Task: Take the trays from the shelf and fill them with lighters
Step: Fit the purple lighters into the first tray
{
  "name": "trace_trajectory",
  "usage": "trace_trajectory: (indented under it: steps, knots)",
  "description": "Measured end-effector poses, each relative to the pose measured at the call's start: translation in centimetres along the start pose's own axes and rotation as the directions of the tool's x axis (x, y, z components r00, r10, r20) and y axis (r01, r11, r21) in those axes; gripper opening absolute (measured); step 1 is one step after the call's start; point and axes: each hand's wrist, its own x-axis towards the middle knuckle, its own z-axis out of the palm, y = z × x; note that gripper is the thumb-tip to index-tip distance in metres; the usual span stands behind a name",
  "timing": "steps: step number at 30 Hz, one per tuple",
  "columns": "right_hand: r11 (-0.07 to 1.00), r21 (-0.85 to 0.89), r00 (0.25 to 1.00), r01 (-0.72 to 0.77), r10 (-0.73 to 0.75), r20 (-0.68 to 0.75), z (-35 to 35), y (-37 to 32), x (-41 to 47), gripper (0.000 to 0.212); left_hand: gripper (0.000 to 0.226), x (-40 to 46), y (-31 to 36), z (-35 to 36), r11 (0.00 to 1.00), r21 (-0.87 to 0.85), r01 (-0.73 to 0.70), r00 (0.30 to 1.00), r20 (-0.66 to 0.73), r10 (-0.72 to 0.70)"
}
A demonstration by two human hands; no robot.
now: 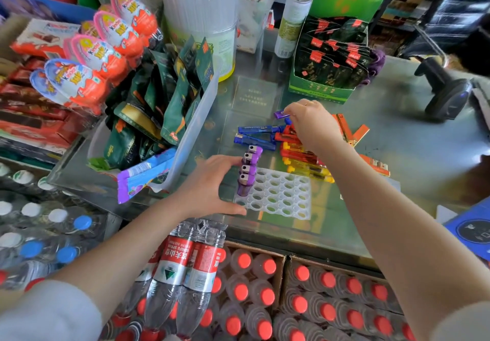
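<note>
A white plastic tray [281, 196] with rows of round holes lies on the glass counter. Several purple lighters [248, 169] stand upright in its left column. My left hand [212, 184] rests against the tray's left edge, fingers spread, thumb at the near corner, holding nothing. Beyond the tray lies a loose pile of lighters [291, 144]: blue, red, orange and yellow. My right hand [313, 123] hovers over that pile, pinching one purple lighter [281, 114] by its end.
A clear bin of green snack packets [169, 107] stands left of the tray. A green display box of dark sachets [331, 67] and a barcode scanner [448, 88] sit at the back. Crates of red-capped bottles [265, 295] lie below the counter.
</note>
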Motion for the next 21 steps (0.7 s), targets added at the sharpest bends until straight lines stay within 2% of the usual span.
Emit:
trace_trajectory:
  steps: [3, 6, 11, 14, 16, 18, 21]
  knots:
    - [0.996, -0.092, 0.992, -0.014, 0.026, 0.125, -0.3, 0.1, 2.0, 0.047, 0.086, 0.0, 0.1, 0.0, 1.0, -0.021, -0.013, 1.0, -0.01, 0.012]
    - [0.982, -0.187, 0.981, -0.013, 0.049, 0.189, -0.4, 0.3, 3.5, 0.046, 0.083, 0.0, 0.2, -0.1, 0.999, -0.03, -0.015, 1.0, -0.017, 0.014]
    - [0.966, -0.257, 0.976, 0.007, 0.05, 0.214, 0.0, 0.2, 5.3, 0.027, 0.082, 0.1, 0.2, -0.1, 1.0, -0.006, -0.002, 1.0, 0.002, 0.002]
    - [0.959, -0.271, 0.983, 0.084, -0.034, 0.183, 0.0, -0.5, 5.2, 0.026, 0.082, 0.1, 0.2, -0.1, 1.0, -0.003, 0.003, 1.0, 0.005, -0.003]
    - [0.979, -0.183, 0.994, 0.087, -0.073, 0.078, -0.4, -1.3, 4.1, 0.025, 0.083, 0.1, 0.2, 0.0, 1.0, -0.002, 0.013, 1.0, 0.006, -0.013]
    - [0.998, 0.046, 0.997, 0.036, -0.033, -0.07, -1.0, -2.1, 2.1, 0.024, 0.085, 0.1, 0.2, 0.0, 1.0, 0.002, 0.02, 1.0, 0.009, -0.02]
    - [0.924, 0.383, 0.977, 0.025, 0.059, -0.206, -1.6, -2.8, -2.3, 0.021, 0.089, 0.1, 0.5, 0.1, 0.999, 0.029, 0.014, 1.0, 0.001, -0.014]
